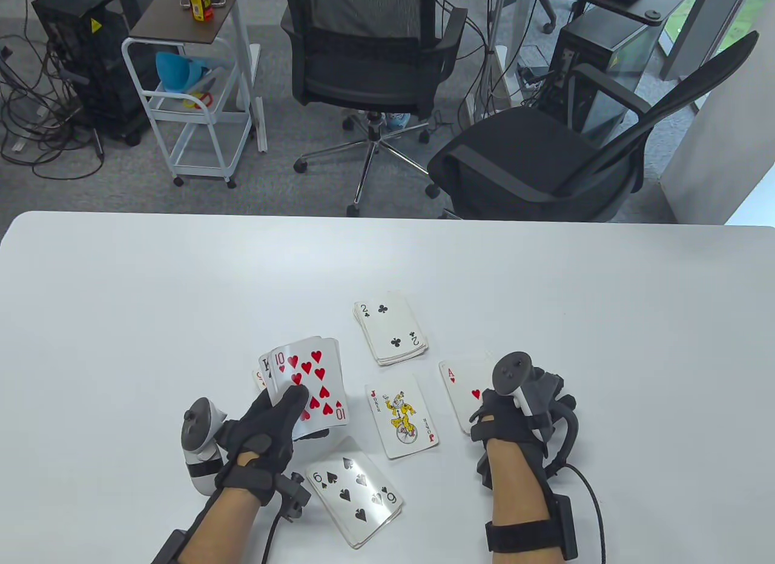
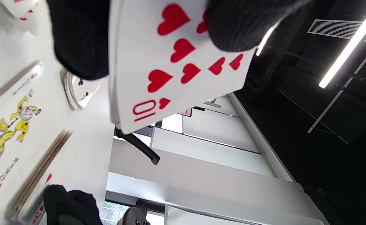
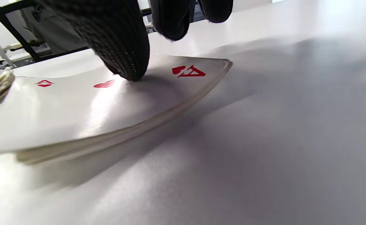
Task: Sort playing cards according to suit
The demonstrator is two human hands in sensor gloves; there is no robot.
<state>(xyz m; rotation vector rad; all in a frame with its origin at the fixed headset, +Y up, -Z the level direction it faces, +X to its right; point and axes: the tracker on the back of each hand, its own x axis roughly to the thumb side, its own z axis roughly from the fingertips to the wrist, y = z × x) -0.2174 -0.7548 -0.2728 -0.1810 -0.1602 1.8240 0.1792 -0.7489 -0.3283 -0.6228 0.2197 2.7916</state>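
The left hand [image 1: 266, 427] grips a fan of cards [image 1: 306, 382], thumb curled over the face, fingers behind. The ten of hearts [image 1: 309, 385] is on top, faces up to the camera, its long axis running near to far with a slight lean to the right; a king's corner [image 1: 265, 365] and another red card's edge peek out on its left. In the left wrist view the same ten [image 2: 176, 62] hangs from the gloved thumb [image 2: 242, 25], lifted off the table.

On the white table [image 1: 121, 315] four face-up groups lie around the fan. Just near of the left hand is a pile topped by the six of spades [image 1: 354, 491], long axis slanting from far-left to near-right. To the right of the fan lies the joker [image 1: 401, 415], long axis near to far, tilted a little left at the far end. Beyond the joker sits a pile topped by the two of clubs [image 1: 390, 326], tilted likewise. Right of the joker is a pile topped by the ace of hearts [image 1: 463, 388], its near-right part hidden under the right hand [image 1: 505, 415]. The right wrist view shows a gloved fingertip [image 3: 120, 47] pressing down on that ace [image 3: 107, 93], beside the centre heart, with the other fingers raised above the card; the pile's edge bows upward. The hand's fingers pinch nothing.

Beyond the table stand two black office chairs [image 1: 375, 49], a white trolley [image 1: 194, 103] and computer cases.
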